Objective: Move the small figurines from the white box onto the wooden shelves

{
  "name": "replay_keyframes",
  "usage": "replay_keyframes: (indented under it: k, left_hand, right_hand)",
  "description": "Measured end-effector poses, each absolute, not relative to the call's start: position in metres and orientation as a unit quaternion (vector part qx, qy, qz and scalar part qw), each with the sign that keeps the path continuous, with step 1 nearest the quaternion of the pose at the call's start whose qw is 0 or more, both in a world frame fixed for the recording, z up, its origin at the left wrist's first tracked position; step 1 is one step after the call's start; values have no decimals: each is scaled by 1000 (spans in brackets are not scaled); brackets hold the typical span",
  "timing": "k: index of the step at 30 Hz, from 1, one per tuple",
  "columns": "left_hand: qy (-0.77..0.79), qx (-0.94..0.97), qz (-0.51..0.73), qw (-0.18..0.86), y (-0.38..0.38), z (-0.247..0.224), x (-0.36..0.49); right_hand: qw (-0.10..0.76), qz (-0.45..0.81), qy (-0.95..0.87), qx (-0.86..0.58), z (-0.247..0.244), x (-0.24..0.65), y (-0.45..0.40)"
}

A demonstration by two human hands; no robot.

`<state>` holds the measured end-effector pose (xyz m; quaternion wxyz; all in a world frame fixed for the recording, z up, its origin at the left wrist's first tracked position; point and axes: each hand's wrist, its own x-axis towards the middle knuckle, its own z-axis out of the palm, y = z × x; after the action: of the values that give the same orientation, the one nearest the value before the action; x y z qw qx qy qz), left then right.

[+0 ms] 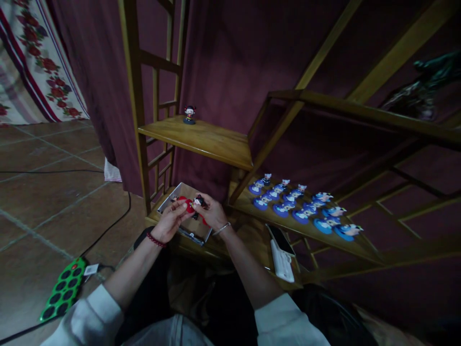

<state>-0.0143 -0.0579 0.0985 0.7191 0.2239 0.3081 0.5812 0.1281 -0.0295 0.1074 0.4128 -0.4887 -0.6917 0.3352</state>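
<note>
Over an open box on the low shelf, both my hands come together. My left hand is closed on a red round base. A small figurine with black hair and a pale face is pinched in my right hand, right against the red base; whether the two are joined I cannot tell. Inside the box lie more red and dark pieces, partly hidden by my hands. Another black-haired figurine stands upright on a dark base on the wooden shelf above.
Several blue and purple figurines stand in rows on the shelf to the right. A phone and a white object lie nearer me. On the tiled floor at left is a green power strip with a black cable.
</note>
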Motion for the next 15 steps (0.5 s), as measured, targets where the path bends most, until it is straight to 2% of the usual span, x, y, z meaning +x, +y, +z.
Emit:
replay_keyframes:
  k: [15]
  left_hand:
    - [292, 200, 635, 687, -69, 113, -8]
  right_hand:
    - [407, 372, -697, -458, 128, 128, -25]
